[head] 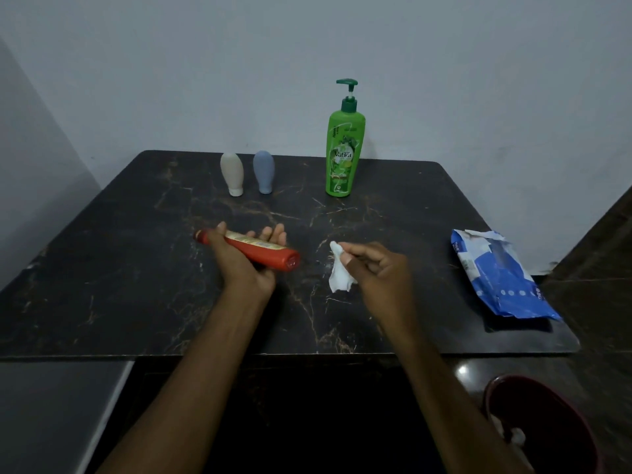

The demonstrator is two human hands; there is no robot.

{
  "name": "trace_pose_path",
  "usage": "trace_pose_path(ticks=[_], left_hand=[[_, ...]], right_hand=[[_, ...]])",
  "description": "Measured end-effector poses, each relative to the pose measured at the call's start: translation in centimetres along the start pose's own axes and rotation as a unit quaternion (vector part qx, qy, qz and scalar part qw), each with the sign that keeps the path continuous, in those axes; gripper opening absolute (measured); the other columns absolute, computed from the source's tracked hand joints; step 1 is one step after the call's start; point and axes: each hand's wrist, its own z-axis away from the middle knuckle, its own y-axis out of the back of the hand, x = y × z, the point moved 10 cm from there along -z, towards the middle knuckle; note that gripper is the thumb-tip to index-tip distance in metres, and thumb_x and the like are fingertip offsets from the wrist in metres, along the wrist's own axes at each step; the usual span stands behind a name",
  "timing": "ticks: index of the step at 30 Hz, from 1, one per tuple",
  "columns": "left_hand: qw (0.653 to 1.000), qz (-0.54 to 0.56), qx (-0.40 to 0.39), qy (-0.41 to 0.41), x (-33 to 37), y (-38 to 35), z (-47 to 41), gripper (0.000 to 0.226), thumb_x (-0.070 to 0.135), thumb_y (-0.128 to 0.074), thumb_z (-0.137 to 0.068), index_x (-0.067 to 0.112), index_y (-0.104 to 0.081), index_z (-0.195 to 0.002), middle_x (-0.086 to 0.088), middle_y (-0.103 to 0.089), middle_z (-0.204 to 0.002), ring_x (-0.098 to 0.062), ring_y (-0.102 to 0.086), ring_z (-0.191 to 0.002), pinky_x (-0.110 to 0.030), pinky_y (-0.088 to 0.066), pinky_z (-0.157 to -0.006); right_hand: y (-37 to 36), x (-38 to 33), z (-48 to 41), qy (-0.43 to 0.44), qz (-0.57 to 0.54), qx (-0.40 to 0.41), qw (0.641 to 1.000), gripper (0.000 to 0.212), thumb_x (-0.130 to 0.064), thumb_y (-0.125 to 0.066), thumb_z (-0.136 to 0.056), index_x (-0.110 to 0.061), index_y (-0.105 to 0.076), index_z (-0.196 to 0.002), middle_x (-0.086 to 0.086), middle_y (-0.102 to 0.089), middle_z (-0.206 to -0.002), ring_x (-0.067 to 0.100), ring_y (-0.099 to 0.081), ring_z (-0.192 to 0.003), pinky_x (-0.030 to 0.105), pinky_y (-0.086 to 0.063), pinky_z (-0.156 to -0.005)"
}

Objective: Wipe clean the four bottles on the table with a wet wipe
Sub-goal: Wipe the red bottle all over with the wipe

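My left hand (244,260) holds a red bottle (260,252) lying sideways above the dark marble table (136,268), thumb and fingers wrapped around its body, cap end pointing left. A short way to the right, my right hand (379,268) pinches a crumpled white wet wipe (338,273), apart from the red bottle. At the back stand a beige bottle (232,173) and a grey-blue bottle (263,171), both cap down, and a tall green pump bottle (343,155).
A blue wet-wipe pack (499,278) lies opened near the table's right edge. A dark red bin (540,429) with white scraps inside sits on the floor at the lower right. A grey wall rises just behind the table.
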Motion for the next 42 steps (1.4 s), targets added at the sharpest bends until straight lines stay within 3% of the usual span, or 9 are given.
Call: trace_pose_path(ticks=[6,12,14,18,22,28,33,37,42], left_hand=[[0.993,0.102,0.042,0.039,-1.5,-0.4,-0.5,0.069,0.051,-0.062,-0.090,0.006,-0.041,-0.138,-0.021,-0.060,-0.122,-0.047,-0.075,-0.085,-0.051,-0.063,-0.075],[0.991,0.104,0.027,0.077,-2.8,-1.4,-0.5,0.071,0.054,-0.062,-0.084,0.005,-0.047,-0.133,-0.028,-0.062,-0.127,-0.046,-0.074,-0.090,-0.047,-0.061,-0.062],[0.992,0.100,0.031,0.066,-2.6,-1.3,-0.3,0.073,0.054,-0.061,-0.086,0.004,-0.045,-0.136,-0.027,-0.061,-0.127,-0.046,-0.075,-0.083,-0.047,-0.061,-0.064],[0.994,0.087,0.063,0.032,-2.1,-0.3,-0.1,0.068,0.050,-0.058,-0.092,0.003,-0.041,-0.138,-0.024,-0.060,-0.120,-0.045,-0.075,-0.078,-0.047,-0.062,-0.061],[0.992,0.087,0.047,0.079,-3.2,-0.7,0.1,0.072,0.054,-0.061,-0.085,0.000,-0.050,-0.132,-0.029,-0.068,-0.111,-0.042,-0.072,-0.090,-0.046,-0.061,-0.068],[0.993,0.085,0.067,0.055,-2.3,0.0,0.2,0.070,0.051,-0.060,-0.091,0.004,-0.041,-0.138,-0.029,-0.060,-0.125,-0.048,-0.075,-0.078,-0.049,-0.061,-0.058],[0.992,0.080,0.071,0.074,-2.7,-0.5,0.5,0.071,0.049,-0.063,-0.089,0.002,-0.040,-0.137,-0.029,-0.062,-0.124,-0.048,-0.075,-0.078,-0.056,-0.063,-0.069],[0.992,0.062,0.093,0.066,-2.2,0.0,0.8,0.065,0.046,-0.061,-0.092,0.008,-0.036,-0.138,-0.034,-0.058,-0.123,-0.049,-0.074,-0.076,-0.056,-0.063,-0.070],[0.990,0.045,0.112,0.067,-2.6,0.2,0.8,0.068,0.046,-0.062,-0.092,0.009,-0.035,-0.142,-0.034,-0.056,-0.118,-0.049,-0.071,-0.086,-0.058,-0.062,-0.071]], right_hand=[[-3.2,-3.6,0.6,0.096,0.021,-0.002,0.995,0.017,-0.013,-0.072,-0.090,-0.016,-0.078,-0.106,-0.002,-0.069,-0.096,0.017,-0.070,-0.092,0.038,-0.057,-0.084],[-5.3,-8.0,1.3,0.270,0.164,0.012,0.949,0.013,-0.006,-0.073,-0.089,-0.006,-0.077,-0.101,0.003,-0.068,-0.093,0.009,-0.064,-0.083,0.021,-0.052,-0.074],[-5.1,-7.7,1.1,0.283,0.206,0.015,0.936,0.011,-0.005,-0.073,-0.087,-0.006,-0.077,-0.097,0.003,-0.068,-0.092,0.008,-0.063,-0.080,0.020,-0.051,-0.073],[-3.4,-7.1,-0.5,0.233,0.199,0.025,0.952,0.010,-0.009,-0.076,-0.086,-0.010,-0.078,-0.096,-0.001,-0.068,-0.091,0.004,-0.063,-0.079,0.019,-0.050,-0.071],[-5.9,-9.0,1.5,0.304,0.213,-0.033,0.928,0.011,-0.001,-0.071,-0.089,-0.004,-0.076,-0.098,0.005,-0.067,-0.094,0.001,-0.058,-0.086,0.009,-0.042,-0.082],[-4.5,-7.6,0.6,0.335,0.300,-0.020,0.893,0.006,-0.006,-0.070,-0.091,-0.005,-0.075,-0.094,0.005,-0.065,-0.091,0.018,-0.060,-0.076,0.031,-0.050,-0.068],[-5.7,-9.1,1.8,0.383,0.279,-0.049,0.879,0.014,0.002,-0.070,-0.088,-0.002,-0.076,-0.100,0.010,-0.069,-0.101,0.022,-0.065,-0.089,0.030,-0.053,-0.080],[-5.3,-7.9,1.2,0.401,0.328,-0.051,0.854,0.012,-0.006,-0.069,-0.090,-0.004,-0.075,-0.101,0.007,-0.070,-0.098,0.022,-0.064,-0.084,0.036,-0.053,-0.074],[-5.6,-9.2,1.6,0.404,0.312,-0.046,0.859,0.014,-0.002,-0.070,-0.089,-0.004,-0.075,-0.102,0.007,-0.068,-0.099,0.021,-0.061,-0.084,0.032,-0.052,-0.074]])
